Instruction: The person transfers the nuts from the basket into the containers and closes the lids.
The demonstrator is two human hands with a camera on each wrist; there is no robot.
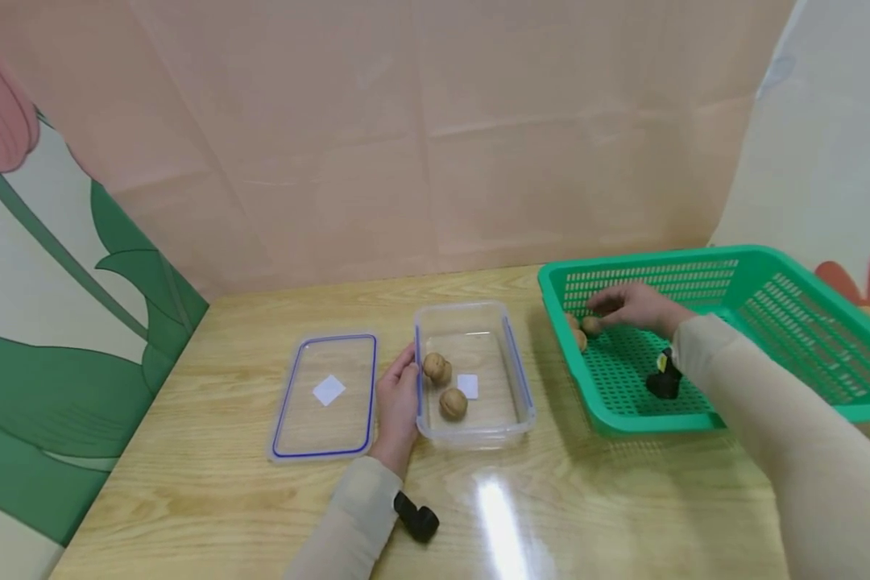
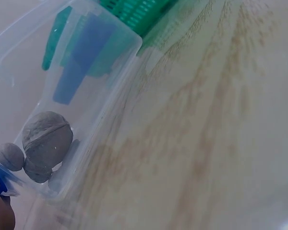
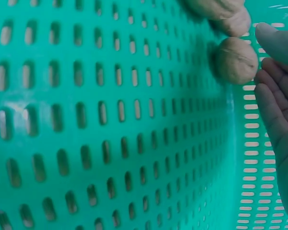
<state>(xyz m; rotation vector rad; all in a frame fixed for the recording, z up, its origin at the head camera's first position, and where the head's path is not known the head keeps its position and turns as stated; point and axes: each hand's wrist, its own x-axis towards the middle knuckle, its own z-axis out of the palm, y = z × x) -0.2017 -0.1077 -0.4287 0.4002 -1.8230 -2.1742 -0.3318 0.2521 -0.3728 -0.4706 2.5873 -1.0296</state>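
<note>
Some round brown walnuts (image 1: 453,404) sit in a clear plastic box (image 1: 519,372), left hand (image 1: 397,398) unclenched alongside; right hand (image 1: 640,308), fingers parted, is beside more walnuts (image 3: 236,62) in a green plastic basket (image 1: 667,424).

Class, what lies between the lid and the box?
The left hand lies between the lid and the box, against the box's side. The head view shows this.

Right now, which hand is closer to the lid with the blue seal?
The left hand: it sits just right of the lid, against the clear container. The right hand is farther right, inside the green basket.
</note>
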